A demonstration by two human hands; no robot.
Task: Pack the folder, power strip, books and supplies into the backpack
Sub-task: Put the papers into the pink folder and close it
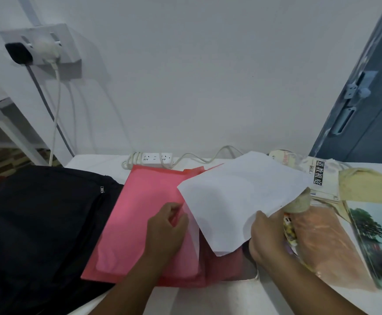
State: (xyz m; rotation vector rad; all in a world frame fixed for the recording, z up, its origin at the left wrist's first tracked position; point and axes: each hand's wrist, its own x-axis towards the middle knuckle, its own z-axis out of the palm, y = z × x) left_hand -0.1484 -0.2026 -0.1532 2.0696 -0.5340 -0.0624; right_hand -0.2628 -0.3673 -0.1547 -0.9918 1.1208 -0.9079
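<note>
A pink folder (149, 214) lies open in the middle of a white tabletop (208, 298), and everything here is placed relative to it. A white sheet of paper (242, 198) covers the folder's right part, hiding what lies beneath. The right hand (267, 237) pinches the sheet's near edge; its fingertips are hidden under the paper. The left hand (167, 228) rests on the folder, fingers curled in a grip on a clear inner sleeve. Left of the folder, a black backpack (42, 223) lies flat, cut off by the frame. Behind the folder sits a white power strip (157, 159) with coiled cord. To the right, books (322, 178) and a plastic bag (326, 242) overlap, blurred.
</note>
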